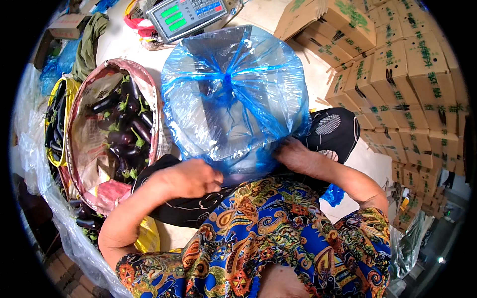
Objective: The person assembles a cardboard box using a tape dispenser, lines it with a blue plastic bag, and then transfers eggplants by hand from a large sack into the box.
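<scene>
A translucent blue plastic bag [233,104] is spread wide in front of me between my knees, its film gathered into a bunch at the middle of the top. Pale, flat-sided shapes show dimly through it; I cannot make out what they are. At the bag's near left edge is my left hand [196,178], fingers curled and slightly blurred, with the film at the fingertips. My right hand [296,156] grips the near right edge, its fingertips partly hidden in the folds. Left of the bag stands a large fabric-lined basket [73,141] holding several dark purple eggplants [124,134].
A digital scale [189,15] with green displays stands beyond the bag. Printed cardboard boxes [382,79] are stacked high on the right. Past the basket, a yellow-edged bag [63,82] holds more dark vegetables. A blue plastic scrap [333,194] lies by my right leg.
</scene>
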Motion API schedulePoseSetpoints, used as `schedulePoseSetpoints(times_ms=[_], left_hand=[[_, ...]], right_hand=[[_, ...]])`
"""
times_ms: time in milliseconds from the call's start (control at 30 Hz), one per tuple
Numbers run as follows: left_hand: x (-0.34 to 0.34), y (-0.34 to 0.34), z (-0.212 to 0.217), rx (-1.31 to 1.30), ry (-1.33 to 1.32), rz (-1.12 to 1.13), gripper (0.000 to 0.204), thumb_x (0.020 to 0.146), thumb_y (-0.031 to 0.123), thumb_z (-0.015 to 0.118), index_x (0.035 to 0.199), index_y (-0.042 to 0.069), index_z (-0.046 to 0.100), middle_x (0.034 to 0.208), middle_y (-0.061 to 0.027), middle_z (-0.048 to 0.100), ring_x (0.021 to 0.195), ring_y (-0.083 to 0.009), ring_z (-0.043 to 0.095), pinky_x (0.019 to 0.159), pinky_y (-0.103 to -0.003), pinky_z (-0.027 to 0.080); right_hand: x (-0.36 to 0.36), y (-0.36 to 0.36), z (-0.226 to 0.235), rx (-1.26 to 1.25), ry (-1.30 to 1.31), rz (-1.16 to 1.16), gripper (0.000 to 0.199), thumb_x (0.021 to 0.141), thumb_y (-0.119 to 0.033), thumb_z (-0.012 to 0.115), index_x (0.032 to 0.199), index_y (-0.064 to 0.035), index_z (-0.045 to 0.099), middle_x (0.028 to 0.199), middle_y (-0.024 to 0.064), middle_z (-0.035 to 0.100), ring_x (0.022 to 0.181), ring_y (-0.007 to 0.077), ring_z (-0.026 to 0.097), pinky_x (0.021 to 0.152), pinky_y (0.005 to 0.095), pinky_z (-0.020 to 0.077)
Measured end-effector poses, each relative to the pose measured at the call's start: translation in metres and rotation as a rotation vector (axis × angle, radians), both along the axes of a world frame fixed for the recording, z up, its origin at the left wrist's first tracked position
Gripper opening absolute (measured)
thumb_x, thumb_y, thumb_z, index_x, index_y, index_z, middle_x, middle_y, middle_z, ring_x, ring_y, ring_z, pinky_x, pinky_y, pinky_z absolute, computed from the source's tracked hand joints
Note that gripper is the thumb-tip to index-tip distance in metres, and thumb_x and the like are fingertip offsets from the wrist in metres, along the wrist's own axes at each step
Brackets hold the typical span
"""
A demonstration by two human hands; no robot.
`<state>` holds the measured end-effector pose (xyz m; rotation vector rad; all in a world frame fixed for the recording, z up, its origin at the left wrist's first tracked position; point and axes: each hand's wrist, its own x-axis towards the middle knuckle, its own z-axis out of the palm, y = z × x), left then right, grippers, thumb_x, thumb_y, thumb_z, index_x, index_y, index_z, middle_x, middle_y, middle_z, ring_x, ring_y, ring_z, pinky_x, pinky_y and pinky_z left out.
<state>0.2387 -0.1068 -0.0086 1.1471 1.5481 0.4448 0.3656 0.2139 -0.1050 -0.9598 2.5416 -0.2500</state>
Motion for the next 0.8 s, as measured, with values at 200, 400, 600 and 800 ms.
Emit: schedulePoseSetpoints(times_ms=[200,400,600,800], left_hand=[[-0.065,-0.046,-0.001,-0.082,0.195,0.883,0.036,0.091,0.027,0.061,0.111,-0.002,0.055,0.090,-0.0119,0.066,0.074,-0.0159,0.062,0.060,-0.028,0.051],[-0.077,-0.052,-0.076,0.013,-0.293,1.177,0.060,0.081,0.040,0.069,0.125,0.003,0.051,0.102,-0.0047,0.063,0.079,-0.0113,0.059,0.059,-0.022,0.049],[-0.061,-0.056,-0.098,0.108,-0.479,1.125,0.054,0.081,0.036,0.069,0.121,0.002,0.053,0.094,-0.0023,0.060,0.073,-0.0087,0.055,0.059,-0.022,0.048],[-0.065,-0.062,-0.081,-0.065,-0.219,1.086,0.037,0.086,0.035,0.064,0.103,0.002,0.060,0.076,-0.0068,0.064,0.058,-0.0159,0.058,0.052,-0.028,0.048]], right_hand=[[-0.019,-0.003,0.089,-0.008,-0.120,-0.196,0.012,0.079,-0.012,0.058,0.089,-0.0052,0.059,0.082,0.0147,0.060,0.077,0.0324,0.061,0.067,0.0442,0.0491],[-0.085,0.004,0.106,-0.012,0.175,-0.445,0.021,0.083,-0.015,0.061,0.095,0.0010,0.055,0.084,0.0184,0.060,0.076,0.0388,0.061,0.069,0.0467,0.0508],[-0.107,0.007,0.068,0.372,-0.441,-0.285,0.036,0.083,-0.020,0.066,0.108,0.0025,0.053,0.081,0.0234,0.061,0.083,0.0416,0.060,0.072,0.0467,0.0494],[-0.143,-0.031,0.107,-0.049,-0.084,-0.250,0.028,0.082,-0.022,0.067,0.098,-0.0015,0.056,0.080,0.0177,0.062,0.075,0.0375,0.062,0.066,0.0460,0.0495]])
